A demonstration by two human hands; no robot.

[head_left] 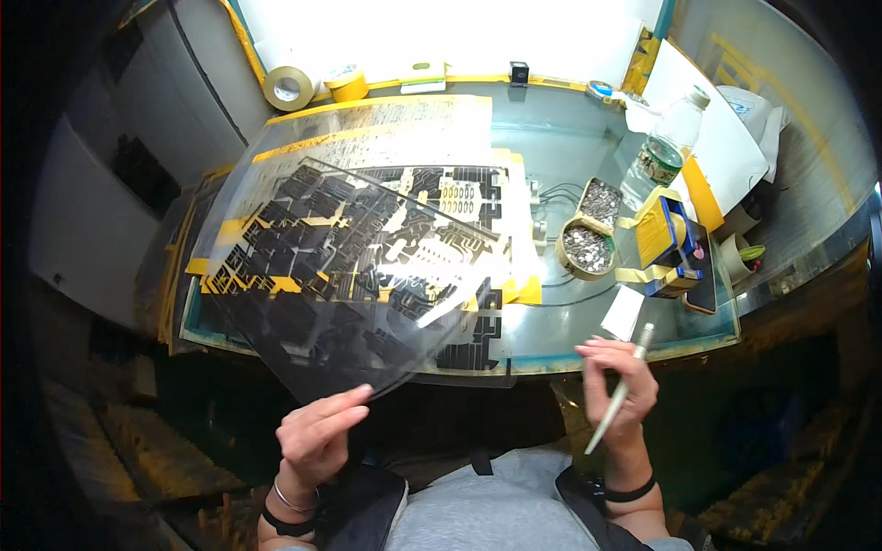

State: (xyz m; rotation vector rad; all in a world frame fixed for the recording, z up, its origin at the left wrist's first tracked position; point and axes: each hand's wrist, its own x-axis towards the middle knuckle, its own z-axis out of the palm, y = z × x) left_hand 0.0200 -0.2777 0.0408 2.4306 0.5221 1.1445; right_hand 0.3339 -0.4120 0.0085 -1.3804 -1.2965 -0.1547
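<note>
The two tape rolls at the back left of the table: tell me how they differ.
The larger tape roll is tan, wide across, and tilted up on edge, its open core facing the camera. The smaller tape roll is bright yellow, narrower across, and lies flat. Both sit at the back edge of the glass table, side by side under the bright window.

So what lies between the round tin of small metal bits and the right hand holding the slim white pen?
In the head view, a small white paper slip on the glass table.

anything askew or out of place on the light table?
Yes: the clear film sheet is lifted by the left hand, tilted off the taped artwork. The right hand grips a pen-like tool. Nothing spilled.
</note>
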